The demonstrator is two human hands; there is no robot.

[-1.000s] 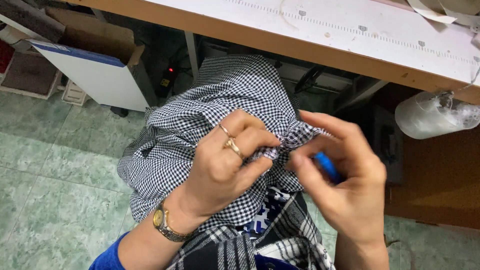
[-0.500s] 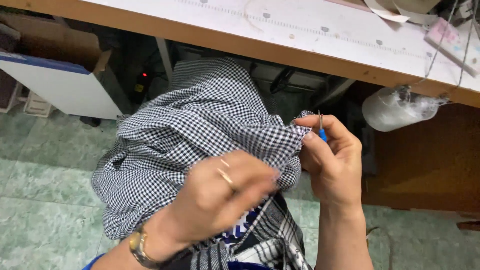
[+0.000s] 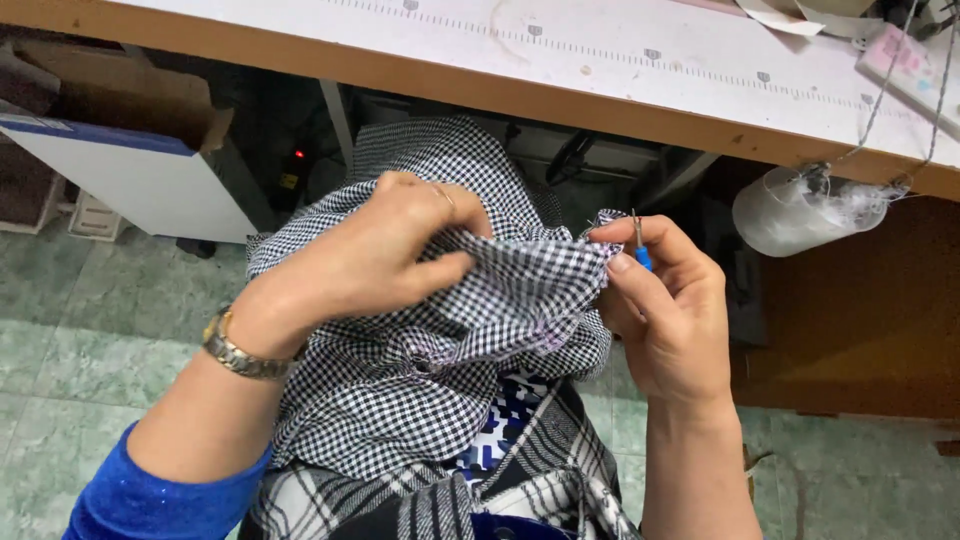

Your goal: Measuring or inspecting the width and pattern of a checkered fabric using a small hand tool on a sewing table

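1. Nearest, over the lap, the checked cloth [image 3: 440,370] hangs in loose folds from both hands, in front of the worktop's [image 3: 700,70] near edge and below it; nothing carries it but the hands and the knees.
2. The left hand [image 3: 370,265] is closed on a bunched fold, thumb under and fingers over. If that pinch slackens, I judge the stretched edge would sag and the spot being worked would be lost among the gathers.
3. The right hand [image 3: 665,310] is narrowed on a small blue-handled tool [image 3: 640,250], its thin metal tip standing up beside the cloth's frayed corner. It looks like a seam ripper, though it is too small to be sure.
4. The risk I see: the tip stands close to the right forefinger and to the taut weave, so a slip or too hard a push could prick the finger or cut the cloth instead of a thread.
5. Farther off, a clear bag [image 3: 800,210] of fluff hangs under the worktop's right edge, well apart.
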